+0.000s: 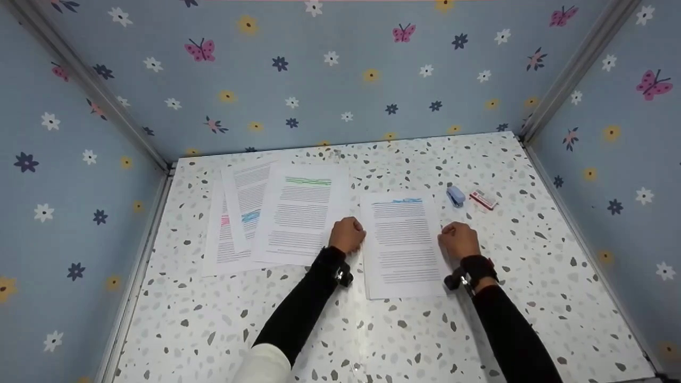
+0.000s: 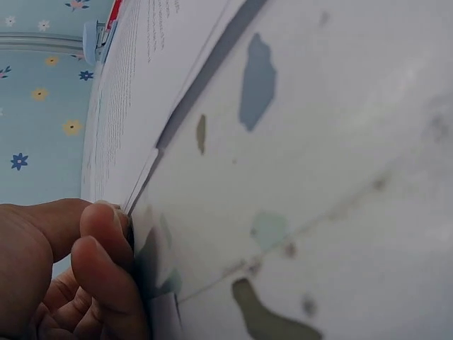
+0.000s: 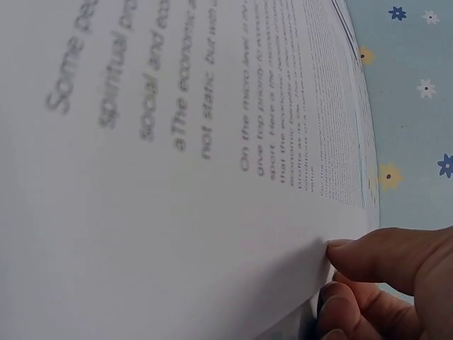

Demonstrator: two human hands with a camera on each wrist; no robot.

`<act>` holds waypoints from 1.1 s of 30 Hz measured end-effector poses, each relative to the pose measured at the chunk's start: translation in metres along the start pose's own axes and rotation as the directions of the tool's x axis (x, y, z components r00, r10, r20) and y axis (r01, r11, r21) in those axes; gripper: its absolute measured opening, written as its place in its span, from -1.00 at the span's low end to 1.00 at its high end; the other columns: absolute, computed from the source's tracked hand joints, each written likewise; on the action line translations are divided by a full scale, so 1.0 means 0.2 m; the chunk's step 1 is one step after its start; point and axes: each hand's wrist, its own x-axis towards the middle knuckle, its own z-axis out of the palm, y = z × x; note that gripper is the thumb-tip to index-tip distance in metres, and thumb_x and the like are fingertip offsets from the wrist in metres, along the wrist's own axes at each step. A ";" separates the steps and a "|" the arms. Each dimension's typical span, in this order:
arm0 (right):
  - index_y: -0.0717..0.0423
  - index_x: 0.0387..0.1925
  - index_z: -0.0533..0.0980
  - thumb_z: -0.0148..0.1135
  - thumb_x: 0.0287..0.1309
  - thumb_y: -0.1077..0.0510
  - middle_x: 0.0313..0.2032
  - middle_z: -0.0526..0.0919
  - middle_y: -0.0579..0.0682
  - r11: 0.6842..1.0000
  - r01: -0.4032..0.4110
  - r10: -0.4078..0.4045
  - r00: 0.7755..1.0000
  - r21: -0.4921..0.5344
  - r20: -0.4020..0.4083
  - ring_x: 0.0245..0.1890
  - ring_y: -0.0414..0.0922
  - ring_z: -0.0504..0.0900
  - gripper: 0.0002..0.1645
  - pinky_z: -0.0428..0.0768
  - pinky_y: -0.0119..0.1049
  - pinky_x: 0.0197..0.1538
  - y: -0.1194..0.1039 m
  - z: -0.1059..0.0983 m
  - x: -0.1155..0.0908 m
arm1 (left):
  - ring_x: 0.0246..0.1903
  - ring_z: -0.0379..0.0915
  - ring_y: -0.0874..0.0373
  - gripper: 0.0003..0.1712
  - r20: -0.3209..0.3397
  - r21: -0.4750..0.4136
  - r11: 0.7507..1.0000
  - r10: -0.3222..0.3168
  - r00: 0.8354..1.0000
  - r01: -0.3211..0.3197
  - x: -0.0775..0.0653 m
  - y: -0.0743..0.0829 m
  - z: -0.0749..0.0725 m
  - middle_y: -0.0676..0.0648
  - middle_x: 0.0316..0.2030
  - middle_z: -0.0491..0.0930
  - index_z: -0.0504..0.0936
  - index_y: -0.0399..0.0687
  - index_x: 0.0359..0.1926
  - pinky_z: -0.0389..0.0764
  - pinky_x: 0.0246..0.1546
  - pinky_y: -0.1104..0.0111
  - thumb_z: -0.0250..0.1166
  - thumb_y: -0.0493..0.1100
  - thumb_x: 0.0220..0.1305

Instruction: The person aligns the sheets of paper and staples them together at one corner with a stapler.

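Observation:
A small stack of printed sheets (image 1: 404, 250) lies between the two hands, with a blue highlighted line at the top of the uppermost page. At its left edge, the left hand (image 1: 347, 235) pinches the paper between thumb and curled fingers (image 2: 106, 273). The right hand (image 1: 459, 242) grips the opposite edge; its thumb (image 3: 368, 255) presses on the top page while the other fingers curl beneath. In the left wrist view, the edges of the sheets (image 2: 159, 145) sit slightly out of line.
Left of the stack, several overlapping printed pages (image 1: 300, 218) bear green, blue and pink highlights. Beyond the right hand are a light-blue stapler (image 1: 455, 196) and a small red-and-white box (image 1: 483, 200). Patterned walls (image 1: 340, 80) enclose the speckled table (image 1: 415, 340) at the back and sides.

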 end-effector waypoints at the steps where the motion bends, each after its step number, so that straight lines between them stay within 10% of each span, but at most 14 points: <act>1: 0.27 -0.14 0.62 0.27 0.25 0.14 -0.28 0.67 0.18 1.000 -0.002 0.002 1.000 0.000 0.003 -0.35 0.05 0.61 -0.73 0.52 -0.13 -0.27 0.00 0.00 0.00 | -0.77 0.45 0.24 -0.87 0.005 -0.007 1.000 -0.003 1.000 0.003 0.00 0.00 0.00 0.02 -0.70 0.56 0.58 -0.10 -0.40 0.43 -0.69 0.42 0.32 -0.26 0.31; 24: 0.27 -0.12 0.60 0.24 0.28 0.12 -0.27 0.66 0.18 1.000 0.013 -0.013 1.000 -0.022 -0.003 -0.31 0.07 0.60 -0.72 0.51 -0.11 -0.24 0.00 0.01 -0.01 | -0.80 0.43 0.24 -0.84 0.012 -0.057 0.998 -0.035 0.999 0.035 0.01 0.00 -0.01 0.02 -0.74 0.53 0.59 -0.12 -0.47 0.41 -0.75 0.42 0.26 -0.33 0.27; 33: 0.27 -0.09 0.60 0.19 0.35 0.07 -0.26 0.69 0.19 0.998 0.054 -0.053 0.998 0.026 -0.040 -0.42 0.00 0.64 -0.68 0.55 -0.17 -0.34 -0.06 -0.01 -0.02 | -0.69 0.54 0.21 -0.89 0.066 -0.164 0.986 -0.013 0.998 0.023 -0.01 -0.03 -0.12 -0.02 -0.59 0.66 0.63 -0.14 -0.33 0.47 -0.66 0.43 0.21 -0.27 0.35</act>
